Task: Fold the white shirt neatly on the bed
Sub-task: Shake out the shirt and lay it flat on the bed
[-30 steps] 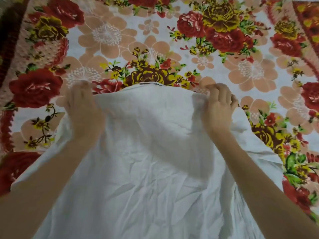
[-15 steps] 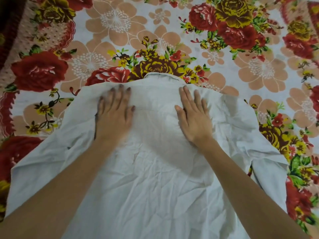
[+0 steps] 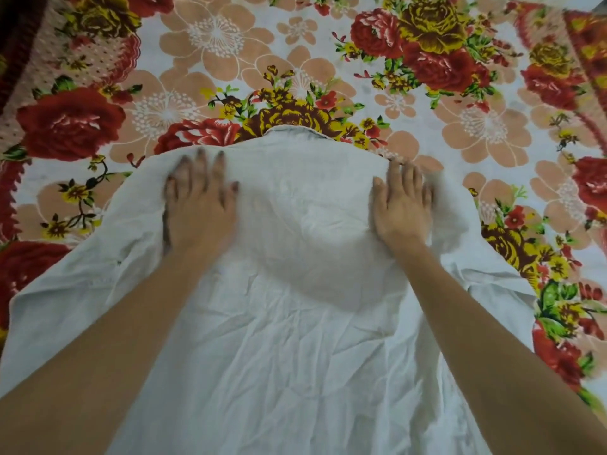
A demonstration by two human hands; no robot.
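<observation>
The white shirt (image 3: 295, 323) lies spread on the bed, back side up, collar at the far end and creased all over. Its sleeves trail out to the left and right. My left hand (image 3: 200, 205) rests flat on the left shoulder area, fingers apart and blurred by motion. My right hand (image 3: 399, 205) lies flat on the right shoulder area, fingers together and pointing away from me. Neither hand grips the cloth. Some bunched fabric sits just right of my right hand.
The bed is covered by a floral bedsheet (image 3: 476, 133) with red, yellow and peach flowers, which shows on the far side and on both sides of the shirt. A dark edge runs along the far left.
My hands let go of the shirt's shoulders, pressed flat near the collar, then slid apart outward towards the shoulders. The shirt has settled flatter on the bed.
</observation>
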